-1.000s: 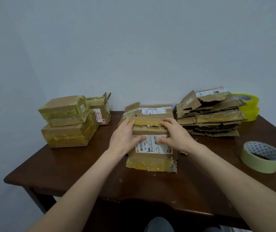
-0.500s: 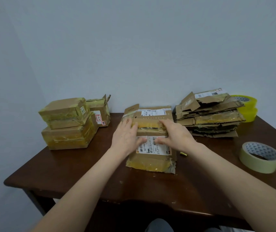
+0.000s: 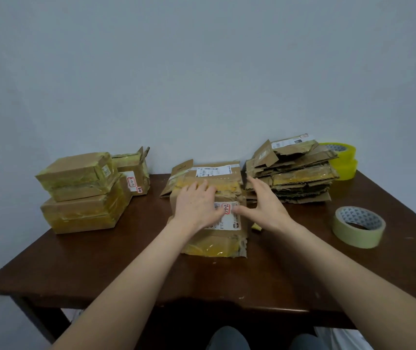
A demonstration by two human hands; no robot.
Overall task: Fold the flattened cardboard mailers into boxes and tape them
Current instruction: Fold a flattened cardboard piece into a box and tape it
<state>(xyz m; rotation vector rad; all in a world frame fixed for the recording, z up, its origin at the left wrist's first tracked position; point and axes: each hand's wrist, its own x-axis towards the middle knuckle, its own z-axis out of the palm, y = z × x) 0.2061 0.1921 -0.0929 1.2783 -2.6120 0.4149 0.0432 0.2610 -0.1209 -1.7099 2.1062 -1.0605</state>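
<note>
Cardboard mailer (image 3: 214, 239) lies mid-desk (image 3: 100, 274), the closest item to the person. It looks part-folded, with old yellow tape along its near edge and a white label on top. Left grip (image 3: 197, 208) presses flat on it, fingers straight, wide, holding nothing. Right grip (image 3: 267, 210) is just beside the mailer's right edge, fingers spread wide and empty; thumb reaches toward the label, contact unclear. Small yellow scrap (image 3: 256, 226) lies on the desk by that hand. Beige tape roll (image 3: 358, 227) lies flat off to the right, apart from everything.

Further back on the left is a stack of taped boxes (image 3: 83, 193), with a smaller box (image 3: 133, 173) behind it, one flap up. Another flat mailer (image 3: 209, 171) sits right behind the worked one. Far right is a pile of flattened mailers (image 3: 293, 173), then two yellow tape rolls (image 3: 342, 157) stacked at the back corner.

Step, my read: flaps pressed down, box held shut before taping. The next move likely needs the right grip to fetch the beige roll while the left holds pressure. Worn cardboard may spring open.
</note>
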